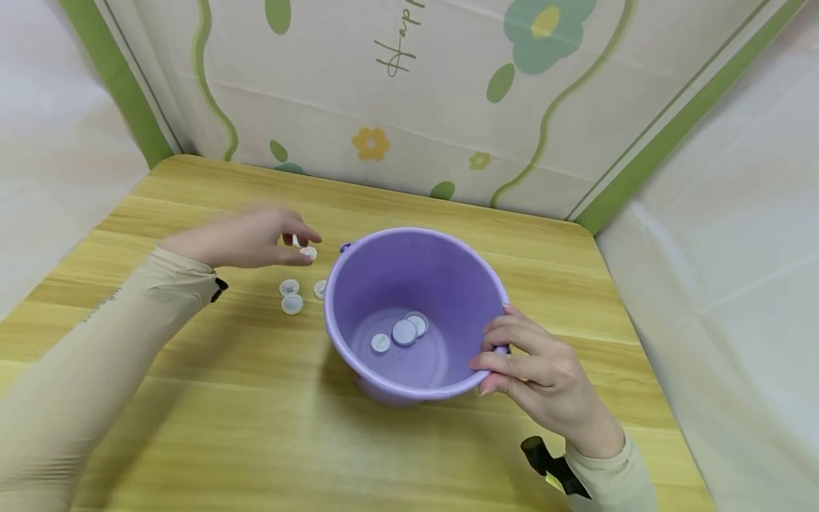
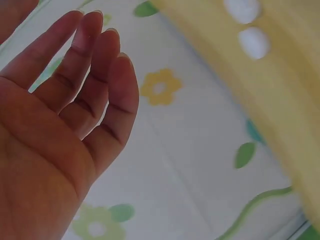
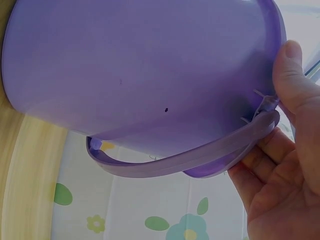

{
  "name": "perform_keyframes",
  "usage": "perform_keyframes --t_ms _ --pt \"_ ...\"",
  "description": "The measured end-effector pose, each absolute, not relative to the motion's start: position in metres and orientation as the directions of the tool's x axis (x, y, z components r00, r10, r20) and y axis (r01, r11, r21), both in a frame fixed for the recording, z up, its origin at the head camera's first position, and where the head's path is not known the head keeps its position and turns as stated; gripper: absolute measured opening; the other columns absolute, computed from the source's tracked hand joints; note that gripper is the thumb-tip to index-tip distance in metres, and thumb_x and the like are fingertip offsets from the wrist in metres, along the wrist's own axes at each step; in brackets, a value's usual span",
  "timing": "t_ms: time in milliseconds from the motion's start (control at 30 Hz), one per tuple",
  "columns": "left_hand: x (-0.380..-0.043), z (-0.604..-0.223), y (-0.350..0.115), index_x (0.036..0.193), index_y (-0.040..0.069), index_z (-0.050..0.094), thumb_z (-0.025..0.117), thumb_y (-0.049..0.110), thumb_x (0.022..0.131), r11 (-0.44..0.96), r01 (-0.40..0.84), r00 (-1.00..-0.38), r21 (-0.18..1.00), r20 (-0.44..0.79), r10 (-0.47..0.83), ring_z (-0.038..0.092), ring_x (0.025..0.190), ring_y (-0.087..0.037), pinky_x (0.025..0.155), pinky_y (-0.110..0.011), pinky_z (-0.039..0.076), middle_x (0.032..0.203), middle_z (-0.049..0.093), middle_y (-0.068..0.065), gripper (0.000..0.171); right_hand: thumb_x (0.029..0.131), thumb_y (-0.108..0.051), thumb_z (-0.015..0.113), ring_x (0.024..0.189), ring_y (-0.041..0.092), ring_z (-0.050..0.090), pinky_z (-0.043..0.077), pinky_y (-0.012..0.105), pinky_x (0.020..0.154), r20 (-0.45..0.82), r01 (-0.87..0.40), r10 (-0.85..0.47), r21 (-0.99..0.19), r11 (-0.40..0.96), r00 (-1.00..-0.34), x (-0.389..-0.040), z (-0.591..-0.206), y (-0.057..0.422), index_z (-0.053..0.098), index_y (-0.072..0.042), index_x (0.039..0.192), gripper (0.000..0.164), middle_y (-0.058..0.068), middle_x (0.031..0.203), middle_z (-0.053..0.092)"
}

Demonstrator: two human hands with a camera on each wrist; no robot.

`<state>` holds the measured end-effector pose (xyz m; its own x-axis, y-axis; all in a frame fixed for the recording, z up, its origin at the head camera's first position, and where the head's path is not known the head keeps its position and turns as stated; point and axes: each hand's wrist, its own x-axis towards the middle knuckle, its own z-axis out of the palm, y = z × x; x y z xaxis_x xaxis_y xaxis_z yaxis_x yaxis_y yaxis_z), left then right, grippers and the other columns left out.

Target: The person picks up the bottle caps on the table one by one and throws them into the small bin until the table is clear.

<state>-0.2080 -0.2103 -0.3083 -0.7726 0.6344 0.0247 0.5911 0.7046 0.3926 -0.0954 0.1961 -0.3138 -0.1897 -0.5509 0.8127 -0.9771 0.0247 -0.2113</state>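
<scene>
Right grip (image 1: pixel 544 377) pinches the purple bucket (image 1: pixel 416 267) at its rim, probably to steady it on the tabletop (image 1: pixel 256 427) (a few white discs (image 1: pixel 404 333) lie at its bottom). Loose discs (image 1: pixel 292 306) sit just left of it, handy for the left grip (image 1: pixel 249 238), its fingers relaxed and thumb apart. Behind hangs printed cloth (image 1: pixel 441 107).

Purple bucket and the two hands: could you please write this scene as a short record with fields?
container: purple bucket on the table
inside it: at least three white discs
outside it: more small discs to its left
left hand: fingers near the farther discs; contact unclear
right hand: grips the bucket's rim
handle: purple, attached near the rim
</scene>
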Motion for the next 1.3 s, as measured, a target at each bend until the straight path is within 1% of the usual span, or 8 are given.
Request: perform_keyframes --t_ms 167,267,400,633,733,867,1133,1300 --pt "-0.22 -0.349 -0.21 0.118 0.005 0.071 0.075 0.023 0.089 0.699 0.558 -0.757 0.448 -0.07 0.649 0.062 0.094 -0.024 0.078 -0.04 0.051 0.113 0.067 -0.01 0.035 0.09 -0.023 0.07 0.088 0.03 0.058 0.035 0.044 0.111 0.811 -0.975 -0.551 -0.221 0.024 -0.198 -0.096 -0.314 0.198 0.074 -0.003 0.088 0.021 0.012 0.086 0.063" --pt "-0.223 -0.367 -0.205 0.118 0.009 0.072 0.076 0.02 0.088 0.703 0.534 -0.751 0.47 -0.118 0.65 0.061 0.092 -0.023 0.078 -0.039 0.051 0.113 0.066 -0.009 0.032 0.09 -0.023 0.07 0.087 0.029 0.058 0.035 0.045 0.11 0.807 -0.974 -0.555 -0.223 0.031 -0.203 -0.096 -0.315 0.199 0.074 -0.002 0.087 0.021 0.012 0.086 0.063" --pt "-0.227 -0.38 -0.199 0.107 0.018 0.074 0.077 0.014 0.085 0.687 0.518 -0.735 0.509 -0.146 0.662 0.058 0.082 -0.018 0.073 -0.037 0.05 0.101 0.065 -0.007 0.022 0.09 -0.024 0.071 0.087 0.029 0.058 0.036 0.045 0.11 0.799 -0.973 -0.562 -0.228 0.041 -0.211 -0.097 -0.316 0.199 0.074 -0.003 0.087 0.021 0.012 0.087 0.063" --pt "-0.23 -0.388 -0.192 0.087 0.02 0.075 0.077 0.006 0.082 0.674 0.533 -0.716 0.511 -0.151 0.681 0.052 0.069 -0.013 0.063 -0.032 0.046 0.087 0.064 -0.004 0.015 0.089 -0.024 0.071 0.088 0.028 0.058 0.035 0.046 0.111 0.794 -0.97 -0.565 -0.236 0.05 -0.223 -0.097 -0.32 0.202 0.075 -0.005 0.088 0.02 0.012 0.088 0.064" --pt "-0.233 -0.392 -0.19 0.079 0.019 0.073 0.074 0.001 0.081 0.655 0.556 -0.702 0.512 -0.133 0.7 0.044 0.057 -0.006 0.054 -0.026 0.039 0.07 0.058 0.002 0.018 0.089 -0.024 0.071 0.088 0.028 0.058 0.035 0.046 0.111 0.794 -0.97 -0.565 -0.238 0.052 -0.225 -0.097 -0.321 0.203 0.075 -0.005 0.088 0.02 0.012 0.088 0.063" --pt "-0.232 -0.393 -0.188 0.068 0.015 0.069 0.071 -0.003 0.079 0.644 0.577 -0.703 0.502 -0.095 0.705 0.033 0.05 -0.001 0.049 -0.022 0.028 0.057 0.046 0.008 0.021 0.089 -0.024 0.071 0.088 0.028 0.058 0.034 0.046 0.111 0.795 -0.97 -0.564 -0.236 0.051 -0.223 -0.098 -0.32 0.202 0.074 -0.004 0.087 0.021 0.012 0.088 0.063" --pt "-0.227 -0.383 -0.174 0.054 0.011 0.054 0.072 -0.007 0.069 0.701 0.588 -0.738 0.404 -0.086 0.669 0.028 0.051 -0.005 0.049 -0.023 0.025 0.051 0.03 0.013 0.03 0.09 -0.025 0.07 0.088 0.029 0.057 0.034 0.045 0.111 0.806 -0.973 -0.552 -0.227 0.046 -0.214 -0.098 -0.32 0.203 0.074 -0.003 0.086 0.022 0.012 0.087 0.062" --pt "-0.225 -0.383 -0.173 0.051 0.011 0.054 0.071 -0.007 0.069 0.734 0.574 -0.759 0.364 -0.099 0.643 0.029 0.051 -0.006 0.048 -0.023 0.026 0.05 0.031 0.013 0.031 0.09 -0.024 0.07 0.087 0.028 0.056 0.034 0.045 0.111 0.811 -0.974 -0.55 -0.224 0.028 -0.202 -0.099 -0.321 0.202 0.074 -0.003 0.085 0.022 0.012 0.087 0.062"
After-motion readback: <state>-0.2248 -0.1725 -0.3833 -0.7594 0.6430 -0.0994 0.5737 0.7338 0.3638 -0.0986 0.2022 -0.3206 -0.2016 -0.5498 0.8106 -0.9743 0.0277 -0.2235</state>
